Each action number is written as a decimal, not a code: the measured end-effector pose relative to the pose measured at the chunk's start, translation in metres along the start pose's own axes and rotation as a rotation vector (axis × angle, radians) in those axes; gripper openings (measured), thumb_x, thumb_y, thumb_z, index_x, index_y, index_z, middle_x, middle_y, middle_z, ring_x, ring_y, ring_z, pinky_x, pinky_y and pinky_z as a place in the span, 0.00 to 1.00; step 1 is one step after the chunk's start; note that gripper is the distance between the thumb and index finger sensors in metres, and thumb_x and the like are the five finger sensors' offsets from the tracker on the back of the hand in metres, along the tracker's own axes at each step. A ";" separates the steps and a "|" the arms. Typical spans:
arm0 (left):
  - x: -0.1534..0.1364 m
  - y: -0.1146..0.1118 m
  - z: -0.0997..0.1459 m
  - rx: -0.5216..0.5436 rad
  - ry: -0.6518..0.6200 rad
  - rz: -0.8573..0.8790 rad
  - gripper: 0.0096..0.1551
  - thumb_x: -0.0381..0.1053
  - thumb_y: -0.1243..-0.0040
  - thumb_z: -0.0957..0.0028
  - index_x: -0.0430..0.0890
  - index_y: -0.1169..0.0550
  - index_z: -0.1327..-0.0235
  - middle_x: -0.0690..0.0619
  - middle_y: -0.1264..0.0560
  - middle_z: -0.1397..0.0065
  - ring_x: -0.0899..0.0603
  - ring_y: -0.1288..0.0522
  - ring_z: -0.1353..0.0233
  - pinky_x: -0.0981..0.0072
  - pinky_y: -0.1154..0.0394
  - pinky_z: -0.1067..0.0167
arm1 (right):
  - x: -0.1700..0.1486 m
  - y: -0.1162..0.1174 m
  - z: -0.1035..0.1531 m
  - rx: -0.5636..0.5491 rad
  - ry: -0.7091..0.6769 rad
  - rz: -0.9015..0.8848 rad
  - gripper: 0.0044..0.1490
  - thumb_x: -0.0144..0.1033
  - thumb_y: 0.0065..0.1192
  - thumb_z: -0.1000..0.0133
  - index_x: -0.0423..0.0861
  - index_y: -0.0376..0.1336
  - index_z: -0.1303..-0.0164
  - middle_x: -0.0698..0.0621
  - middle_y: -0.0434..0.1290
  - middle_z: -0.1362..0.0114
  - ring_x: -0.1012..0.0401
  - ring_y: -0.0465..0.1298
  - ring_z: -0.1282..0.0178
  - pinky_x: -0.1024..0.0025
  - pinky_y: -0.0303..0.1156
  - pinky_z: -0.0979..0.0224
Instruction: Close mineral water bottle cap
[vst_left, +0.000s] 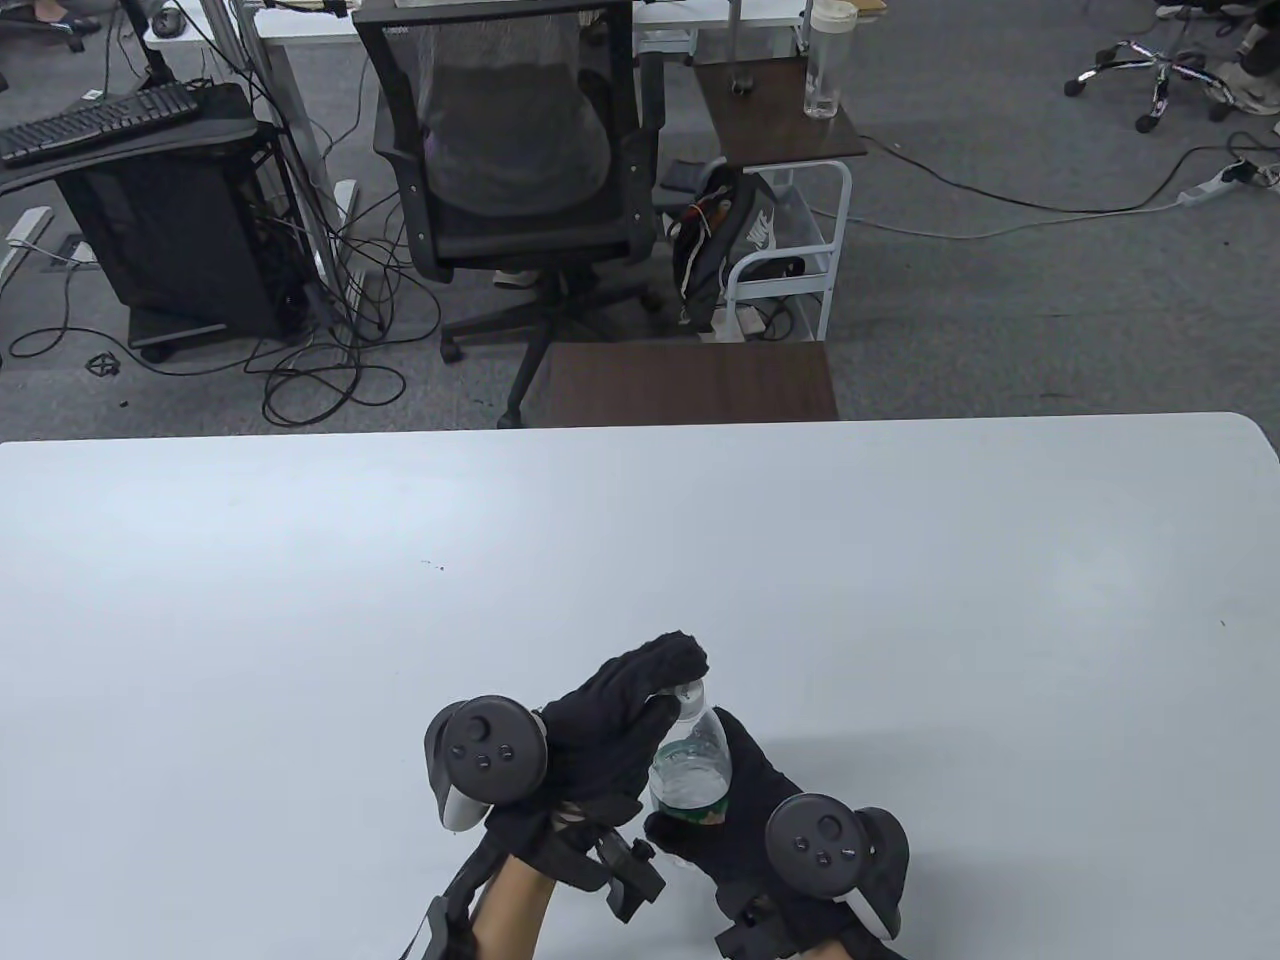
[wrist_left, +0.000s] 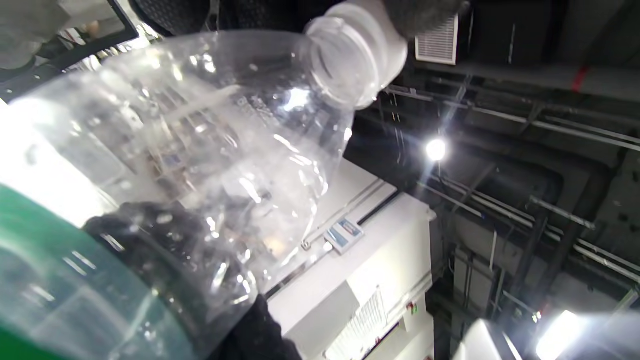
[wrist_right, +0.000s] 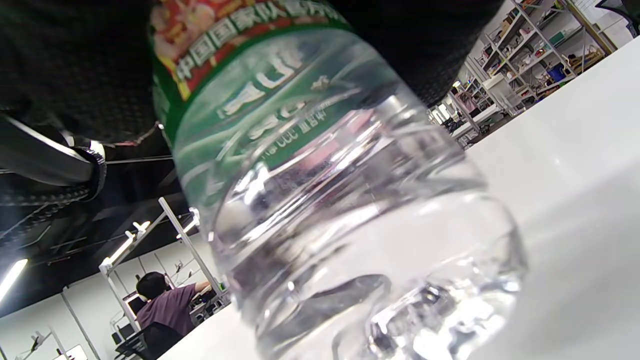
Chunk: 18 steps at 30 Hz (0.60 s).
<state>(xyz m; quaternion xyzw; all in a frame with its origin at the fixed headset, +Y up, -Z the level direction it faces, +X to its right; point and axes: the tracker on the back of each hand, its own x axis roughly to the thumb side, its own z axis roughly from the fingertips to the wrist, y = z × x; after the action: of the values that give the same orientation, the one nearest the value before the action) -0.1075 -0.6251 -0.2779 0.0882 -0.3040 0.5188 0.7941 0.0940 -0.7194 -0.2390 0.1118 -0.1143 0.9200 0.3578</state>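
Note:
A clear plastic mineral water bottle (vst_left: 693, 765) with a green label is held tilted above the white table (vst_left: 300, 600) near its front edge. My right hand (vst_left: 745, 800) grips the bottle's body around the label; the right wrist view shows the label and the bottle's lower part (wrist_right: 320, 200) close up. My left hand (vst_left: 625, 720) reaches over the top and its fingertips pinch the white cap (vst_left: 690, 690) on the neck. In the left wrist view the cap (wrist_left: 362, 55) sits on the bottle's neck with a gloved finger (wrist_left: 420, 10) on it, above the clear shoulder (wrist_left: 200, 140).
A black mesh office chair (vst_left: 510, 170) and a small brown side table (vst_left: 690, 383) stand beyond the table's far edge. Another bottle (vst_left: 826, 60) stands on a far brown table. Cables lie on the floor.

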 end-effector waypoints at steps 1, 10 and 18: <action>0.000 -0.001 0.001 0.037 0.011 -0.017 0.34 0.56 0.42 0.39 0.46 0.33 0.22 0.36 0.34 0.21 0.30 0.28 0.28 0.28 0.39 0.30 | 0.000 0.000 0.000 -0.001 0.002 -0.001 0.65 0.68 0.76 0.59 0.46 0.49 0.22 0.47 0.68 0.25 0.57 0.80 0.28 0.59 0.75 0.23; 0.002 -0.005 0.002 0.144 0.036 -0.052 0.25 0.53 0.31 0.45 0.52 0.22 0.35 0.45 0.24 0.29 0.36 0.22 0.34 0.39 0.32 0.30 | 0.002 0.001 0.001 -0.013 -0.005 0.011 0.65 0.67 0.76 0.59 0.45 0.50 0.22 0.47 0.69 0.26 0.57 0.81 0.29 0.58 0.75 0.23; -0.009 -0.003 -0.003 -0.027 -0.001 0.179 0.24 0.50 0.36 0.42 0.53 0.23 0.32 0.47 0.25 0.25 0.36 0.24 0.30 0.39 0.35 0.29 | 0.000 -0.004 0.002 0.002 -0.033 -0.036 0.64 0.65 0.79 0.60 0.47 0.50 0.22 0.48 0.69 0.25 0.58 0.81 0.28 0.58 0.75 0.23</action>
<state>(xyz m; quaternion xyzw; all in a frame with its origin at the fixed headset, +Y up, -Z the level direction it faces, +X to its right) -0.1065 -0.6320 -0.2852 0.0503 -0.3183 0.5833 0.7456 0.0975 -0.7170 -0.2371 0.1293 -0.1175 0.9116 0.3722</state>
